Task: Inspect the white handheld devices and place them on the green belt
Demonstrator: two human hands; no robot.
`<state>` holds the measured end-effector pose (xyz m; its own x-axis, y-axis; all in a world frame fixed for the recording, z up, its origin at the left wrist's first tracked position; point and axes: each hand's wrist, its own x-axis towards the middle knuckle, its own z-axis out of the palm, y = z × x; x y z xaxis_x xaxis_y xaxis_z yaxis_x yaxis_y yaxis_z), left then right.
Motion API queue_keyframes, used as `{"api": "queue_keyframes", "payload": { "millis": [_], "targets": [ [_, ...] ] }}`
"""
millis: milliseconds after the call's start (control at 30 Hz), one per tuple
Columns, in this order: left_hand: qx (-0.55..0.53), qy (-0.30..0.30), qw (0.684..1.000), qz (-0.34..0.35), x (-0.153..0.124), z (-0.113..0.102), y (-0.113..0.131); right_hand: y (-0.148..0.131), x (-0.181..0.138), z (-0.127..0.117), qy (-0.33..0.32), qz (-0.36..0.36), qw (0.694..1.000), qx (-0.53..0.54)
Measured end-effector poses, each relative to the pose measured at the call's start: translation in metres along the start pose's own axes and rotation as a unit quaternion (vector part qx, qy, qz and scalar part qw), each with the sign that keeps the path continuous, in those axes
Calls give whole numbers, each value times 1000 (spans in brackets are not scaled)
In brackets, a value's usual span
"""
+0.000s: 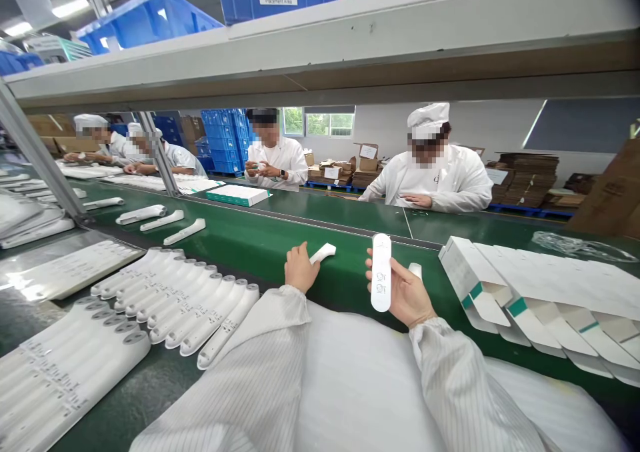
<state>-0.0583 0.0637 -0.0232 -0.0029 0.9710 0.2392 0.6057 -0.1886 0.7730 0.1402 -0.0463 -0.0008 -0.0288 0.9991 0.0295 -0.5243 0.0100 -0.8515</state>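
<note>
Upright in my right hand (pixel 407 295) is a long white plastic piece (pixel 381 272) with rounded ends and small printed figures on its face. My fingers and thumb close around its sides. Behind this hand shows the tip of another white piece (pixel 415 269); whether it is held or lies on the belt I cannot tell. To the left, my left hand (pixel 300 269) is closed over a white handle-shaped plastic piece (pixel 324 253) at the green belt (pixel 250 239), its angled end sticking out to the right. The fingertips are partly hidden.
Rows of white plastic pieces (pixel 185 299) lie at left, beside a larger stack (pixel 80 372). Opened white-and-green boxes (pixel 545 292) stand at right. A shelf (pixel 320 45) with blue bins (pixel 150 19) crosses above. Several co-workers sit across the belt, one (pixel 440 165) facing me.
</note>
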Motion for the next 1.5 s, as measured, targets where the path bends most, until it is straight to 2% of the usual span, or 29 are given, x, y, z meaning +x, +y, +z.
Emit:
{"api": "queue_keyframes", "payload": {
  "millis": [67,167,233,267,367,400,467,533,633,733,833,900,1000,1133,1200,1267,1300,1367,1433,1500],
  "targets": [
    [-18,-75,995,-60,2,1,-4,0,0,0,9,1,1000,-20],
    [-53,-140,984,-93,1,5,-2,0,1,0,18,11,999,-36],
    [-144,-187,963,-132,-1,8,2,0,2,0,23,15,999,-23],
    [-218,-214,939,-158,-3,9,5,1,2,0,29,16,999,-18],
    [-434,-278,833,-202,-11,11,13,10,9,-3,75,10,996,-39],
    [-470,-293,810,-194,-14,11,15,14,12,-6,93,2,994,-63],
    [-503,-324,785,-163,-19,11,20,23,18,-11,136,-19,980,-146],
    [-515,-355,770,-125,-24,11,25,31,24,-17,184,-34,942,-279],
    [-523,-387,755,-84,-31,11,32,34,28,-23,236,-27,861,-449],
    [-524,-407,744,-72,-37,12,39,32,30,-26,261,-22,822,-506],
    [-531,-423,731,-67,-42,14,43,31,32,-32,279,-66,786,-547],
    [-537,-433,721,-61,-44,16,45,33,34,-38,269,-75,758,-590],
    [-540,-451,709,-49,-47,17,47,37,36,-49,228,-37,718,-657],
    [-538,-463,703,-36,-49,17,49,37,35,-57,202,-10,688,-697],
    [-537,-465,704,-32,-49,16,50,35,33,-57,219,-24,688,-691],
    [-534,-466,705,-30,-50,16,50,32,32,-53,244,-65,706,-661],
    [-533,-467,705,-29,-50,16,50,30,31,-50,251,-90,727,-633],
    [-530,-465,709,-26,-50,16,50,26,29,-43,250,-129,791,-544],
    [-527,-462,713,-22,-50,16,50,22,27,-33,239,-143,858,-431],
    [-523,-457,719,-16,-50,15,51,19,25,-24,226,-140,906,-329]
  ]
}}
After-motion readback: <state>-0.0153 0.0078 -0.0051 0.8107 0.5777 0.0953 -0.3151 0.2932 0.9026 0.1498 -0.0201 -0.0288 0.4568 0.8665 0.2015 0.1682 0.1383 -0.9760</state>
